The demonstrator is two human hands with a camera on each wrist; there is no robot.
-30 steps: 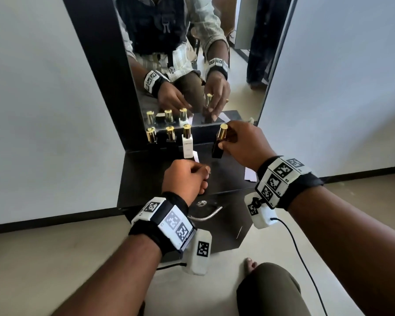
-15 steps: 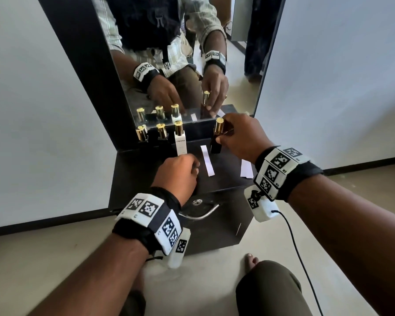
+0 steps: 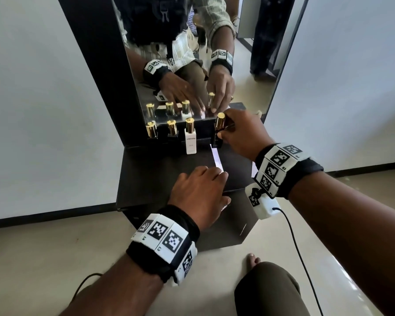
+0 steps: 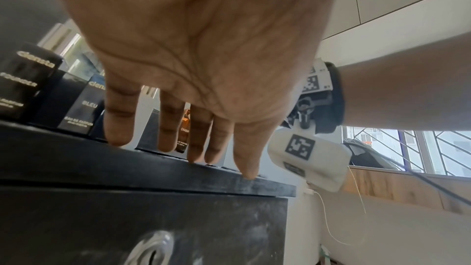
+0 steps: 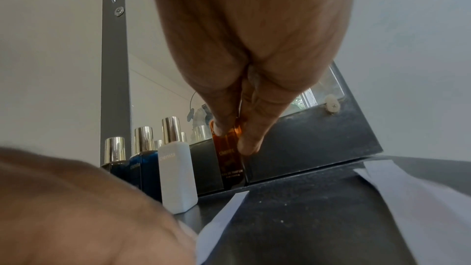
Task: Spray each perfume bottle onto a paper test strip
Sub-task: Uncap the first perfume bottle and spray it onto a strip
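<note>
Black cabinet top (image 3: 160, 174) carries three gold-capped bottles (image 3: 172, 131) far left by the mirror. Left hand (image 3: 198, 192), fingers straight, pins the near end of the paper strip (image 3: 216, 157). Right hand (image 3: 244, 135) grasps the amber bottle (image 5: 230, 154) at the strip's far end; best uncapped and aimed squarely at the paper.

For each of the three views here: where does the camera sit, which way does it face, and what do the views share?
Head: worn on the head, looking down at the black stand; both forearms, left hand and right hand show.
Left wrist: under the palm, facing along straight fingers resting on the stand top.
Right wrist: under the palm, facing the amber bottle that the fingers pinch.
Shared: all three show the amber bottle; head and right wrist also show the white bottle and paper strip.
</note>
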